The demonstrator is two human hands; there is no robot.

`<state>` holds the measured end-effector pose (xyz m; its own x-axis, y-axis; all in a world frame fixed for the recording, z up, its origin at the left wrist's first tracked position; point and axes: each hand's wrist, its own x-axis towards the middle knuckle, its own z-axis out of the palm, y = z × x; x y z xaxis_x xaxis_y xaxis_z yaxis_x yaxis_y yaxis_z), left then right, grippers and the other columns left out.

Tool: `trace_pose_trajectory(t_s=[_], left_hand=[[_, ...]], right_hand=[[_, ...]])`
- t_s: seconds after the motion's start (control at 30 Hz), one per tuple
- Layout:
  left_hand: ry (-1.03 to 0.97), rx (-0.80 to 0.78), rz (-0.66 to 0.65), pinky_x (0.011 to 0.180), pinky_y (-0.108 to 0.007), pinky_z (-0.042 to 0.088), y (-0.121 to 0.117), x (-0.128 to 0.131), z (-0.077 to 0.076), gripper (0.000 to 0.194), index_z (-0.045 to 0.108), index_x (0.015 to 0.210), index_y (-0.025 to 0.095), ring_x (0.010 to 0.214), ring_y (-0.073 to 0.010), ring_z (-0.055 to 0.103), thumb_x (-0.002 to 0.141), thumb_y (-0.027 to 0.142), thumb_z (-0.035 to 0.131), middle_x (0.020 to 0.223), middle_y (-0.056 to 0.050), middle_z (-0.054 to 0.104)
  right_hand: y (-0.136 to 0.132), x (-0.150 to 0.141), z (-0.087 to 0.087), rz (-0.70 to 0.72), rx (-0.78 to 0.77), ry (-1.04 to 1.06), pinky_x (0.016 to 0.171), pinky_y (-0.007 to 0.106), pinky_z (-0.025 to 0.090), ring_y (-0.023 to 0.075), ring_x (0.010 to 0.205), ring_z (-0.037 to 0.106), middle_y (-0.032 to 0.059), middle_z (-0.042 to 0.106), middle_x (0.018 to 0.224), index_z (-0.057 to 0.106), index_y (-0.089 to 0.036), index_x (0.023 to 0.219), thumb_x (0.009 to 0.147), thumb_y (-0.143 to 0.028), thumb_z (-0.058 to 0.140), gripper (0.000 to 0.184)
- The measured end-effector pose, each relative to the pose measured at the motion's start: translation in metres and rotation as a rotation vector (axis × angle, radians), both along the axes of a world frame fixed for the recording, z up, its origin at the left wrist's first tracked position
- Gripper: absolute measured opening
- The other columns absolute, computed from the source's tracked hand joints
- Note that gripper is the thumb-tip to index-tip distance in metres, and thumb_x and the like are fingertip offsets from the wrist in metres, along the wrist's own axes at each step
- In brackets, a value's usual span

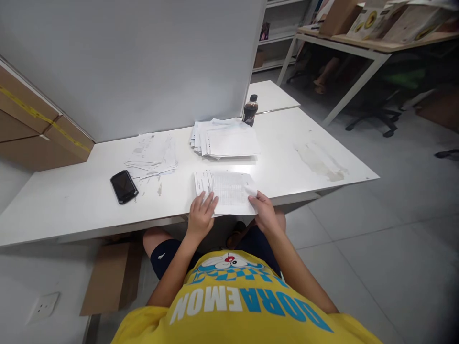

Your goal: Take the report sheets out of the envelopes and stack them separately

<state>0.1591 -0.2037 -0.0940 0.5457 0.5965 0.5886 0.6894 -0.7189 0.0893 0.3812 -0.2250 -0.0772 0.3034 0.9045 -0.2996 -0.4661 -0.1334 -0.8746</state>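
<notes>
A printed sheet of paper (pixel 233 193) lies at the front edge of the white desk, overlapping other printed papers (pixel 201 182) that show at its left. My left hand (pixel 201 216) rests on the left side of these papers, fingers stretched out and slightly apart. With thumb and fingers, my right hand (pixel 264 210) pinches the sheet's right edge, where a corner curls up. Behind them sits a thick, uneven stack of papers (pixel 229 138). Further left is a looser pile of printed slips (pixel 152 155).
A black phone (pixel 124 186) lies on the desk (pixel 71 200) at left. A dark bottle (pixel 250 111) stands behind the stack, by the grey partition (pixel 143 62). Cardboard boxes (pixel 46 126) stand at the left end; another carton (pixel 111 277) is under the desk.
</notes>
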Motion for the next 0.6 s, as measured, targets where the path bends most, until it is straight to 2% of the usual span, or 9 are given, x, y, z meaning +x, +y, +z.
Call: trace_pose_trajectory(t_s=[0.1,0.17,0.23,0.3,0.4,0.47,0.53,0.6], left_hand=[[-0.065,-0.089,0.064,0.113,-0.048,0.033,0.004,-0.017,-0.008,0.066,0.048,0.144,0.017,0.147,-0.0287,0.03,0.081,0.0,0.038,0.144,-0.012,0.054],[-0.103,-0.135,0.058,0.115,-0.047,0.033,0.008,-0.025,-0.012,0.063,0.051,0.142,0.02,0.147,-0.0265,0.031,0.084,0.0,0.036,0.143,-0.011,0.055],[-0.182,-0.214,0.05,0.116,-0.047,0.032,0.011,-0.028,-0.014,0.053,0.056,0.137,0.022,0.145,-0.026,0.034,0.09,0.006,0.038,0.141,-0.01,0.057],[-0.364,-0.352,0.091,0.116,-0.046,0.033,0.009,-0.024,-0.013,0.045,0.056,0.137,0.022,0.144,-0.0257,0.036,0.095,0.017,0.041,0.144,-0.011,0.054],[-0.805,-0.604,0.17,0.115,-0.042,0.037,-0.005,-0.003,-0.003,0.05,0.042,0.147,0.023,0.142,-0.0242,0.04,0.098,0.036,0.045,0.151,-0.013,0.046],[-1.033,-0.707,0.138,0.115,-0.039,0.036,-0.019,0.014,0.008,0.06,0.034,0.151,0.026,0.144,-0.0238,0.037,0.096,0.043,0.051,0.155,-0.012,0.04],[-1.126,-0.701,0.09,0.118,-0.037,0.032,-0.031,0.026,0.018,0.065,0.035,0.151,0.028,0.147,-0.0242,0.031,0.093,0.043,0.058,0.158,-0.01,0.034],[-1.152,-0.648,0.077,0.12,-0.037,0.029,-0.037,0.03,0.025,0.063,0.039,0.149,0.028,0.148,-0.0247,0.028,0.091,0.04,0.061,0.159,-0.009,0.033]], right_hand=[[0.0,0.011,-0.01,-0.003,-0.046,-0.003,0.069,0.034,0.051,0.0239,0.079,0.067,0.0014,0.074,0.08,0.071,-0.022,0.087,0.059,-0.037,0.076,0.032],[0.0,0.013,-0.016,-0.016,-0.067,-0.002,0.067,0.033,0.051,0.023,0.076,0.067,0.0012,0.074,0.08,0.071,-0.022,0.085,0.057,-0.036,0.076,0.032],[0.0,0.014,-0.018,-0.029,-0.083,0.003,0.067,0.033,0.052,0.0234,0.077,0.067,0.0012,0.075,0.081,0.071,-0.023,0.085,0.056,-0.035,0.077,0.032],[-0.001,0.013,-0.017,-0.015,-0.09,0.011,0.07,0.034,0.053,0.025,0.081,0.068,0.0018,0.075,0.083,0.071,-0.023,0.087,0.056,-0.035,0.077,0.034],[-0.003,0.009,-0.008,0.109,-0.075,0.017,0.077,0.037,0.054,0.0272,0.088,0.069,0.0036,0.076,0.088,0.07,-0.022,0.092,0.059,-0.036,0.077,0.037],[-0.005,0.004,0.0,0.262,-0.049,0.009,0.083,0.039,0.054,0.0276,0.094,0.068,0.0052,0.075,0.098,0.069,-0.022,0.098,0.063,-0.036,0.076,0.039],[-0.005,-0.003,0.007,0.385,-0.009,-0.022,0.089,0.04,0.053,0.0277,0.101,0.067,0.0066,0.073,0.109,0.068,-0.023,0.106,0.067,-0.036,0.075,0.042],[-0.005,-0.008,0.011,0.406,0.051,-0.125,0.09,0.041,0.053,0.0276,0.106,0.065,0.0071,0.072,0.112,0.066,-0.024,0.112,0.07,-0.037,0.073,0.045]])
